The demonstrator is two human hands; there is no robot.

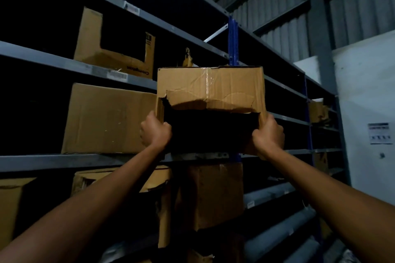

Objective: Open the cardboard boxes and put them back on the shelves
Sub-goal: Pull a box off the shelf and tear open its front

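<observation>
A torn cardboard box [210, 85] is held up in both hands before the racking, level with the bay above the middle shelf [64, 161] and in front of the blue upright [233, 34]. Its underside is lost in shadow, so I cannot tell whether it touches the shelf's front edge. The left hand [156, 132] has its fingers [165, 127] curled round the ragged left side of the box's torn front opening. The right hand [268, 134] is wrapped tight round the lower right corner. Both grips sit low and on weakened card. The likeliest failure is the torn left strip giving way under load, dropping that side and tipping the box. The loose flap over the opening could also catch and fold as the box slides in. The bay is crowded: a large closed box [106, 119] stands just beside it on the left, and the upright lies behind it. A push that is off-line could jam a corner against either. If the base snags the shelf's front edge, the box may pivot back toward the person.
</observation>
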